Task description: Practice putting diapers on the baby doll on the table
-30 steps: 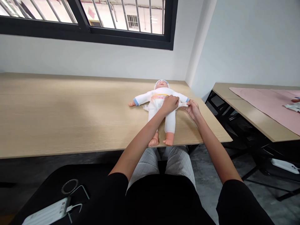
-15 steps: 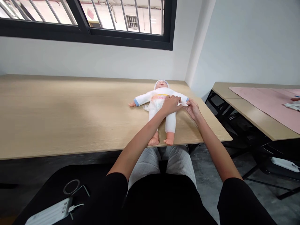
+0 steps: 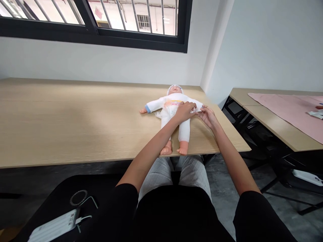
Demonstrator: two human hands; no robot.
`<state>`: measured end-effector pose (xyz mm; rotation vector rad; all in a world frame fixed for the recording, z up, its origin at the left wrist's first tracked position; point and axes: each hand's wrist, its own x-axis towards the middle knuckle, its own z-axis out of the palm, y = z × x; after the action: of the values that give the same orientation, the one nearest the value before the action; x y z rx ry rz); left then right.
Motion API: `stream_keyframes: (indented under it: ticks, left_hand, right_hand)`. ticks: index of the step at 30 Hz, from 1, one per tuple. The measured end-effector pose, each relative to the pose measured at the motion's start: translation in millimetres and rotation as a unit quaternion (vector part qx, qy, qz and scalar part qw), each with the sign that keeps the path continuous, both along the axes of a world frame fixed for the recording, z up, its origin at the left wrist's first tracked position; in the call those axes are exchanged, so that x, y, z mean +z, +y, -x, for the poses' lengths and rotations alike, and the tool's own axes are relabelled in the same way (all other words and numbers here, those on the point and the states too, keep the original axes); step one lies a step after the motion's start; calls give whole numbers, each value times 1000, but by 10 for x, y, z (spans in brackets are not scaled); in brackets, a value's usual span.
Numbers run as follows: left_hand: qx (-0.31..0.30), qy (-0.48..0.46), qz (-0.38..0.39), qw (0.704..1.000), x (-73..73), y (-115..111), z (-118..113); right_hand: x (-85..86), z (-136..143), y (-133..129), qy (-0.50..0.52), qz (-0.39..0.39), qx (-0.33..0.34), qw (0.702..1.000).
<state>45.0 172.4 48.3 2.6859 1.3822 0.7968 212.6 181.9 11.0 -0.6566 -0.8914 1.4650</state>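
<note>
A baby doll [image 3: 185, 131] in a white outfit with blue cuffs lies on its back on the table, feet towards me. Around its waist sits a white diaper [image 3: 171, 107] with a coloured front band, and a loose edge sticks out on the left. My left hand [image 3: 185, 111] rests over the waist, fingers bent and closed on the diaper near its right side. At that same side my right hand [image 3: 207, 116] pinches the diaper's white side flap, beside the doll's sleeve. The fingertips of both hands are close together and partly hidden.
The wooden table [image 3: 75, 127] ends just right of the doll, before a gap. Beyond it stands another table with a pink cloth [image 3: 285, 112] and part of another person's hand [image 3: 319, 107]. A power bank [image 3: 55, 225] with a cable lies on a black seat at lower left.
The view has shifted slightly. Both hands stay at the diaper's right side, with the flap now drawn slightly differently between them; the doll lies as before.
</note>
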Motion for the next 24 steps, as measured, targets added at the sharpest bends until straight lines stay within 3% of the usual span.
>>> stream_keyframes:
  ticks: [14,24]
  left_hand:
    - [3,-3,-10,1000,1,-17,-18]
    - [-7,-34,1,999,16,-37,-6]
  right_hand:
    - [-16,34,-25,-72,-6,18,997]
    - [-48,4,21,-57,-4,5,998]
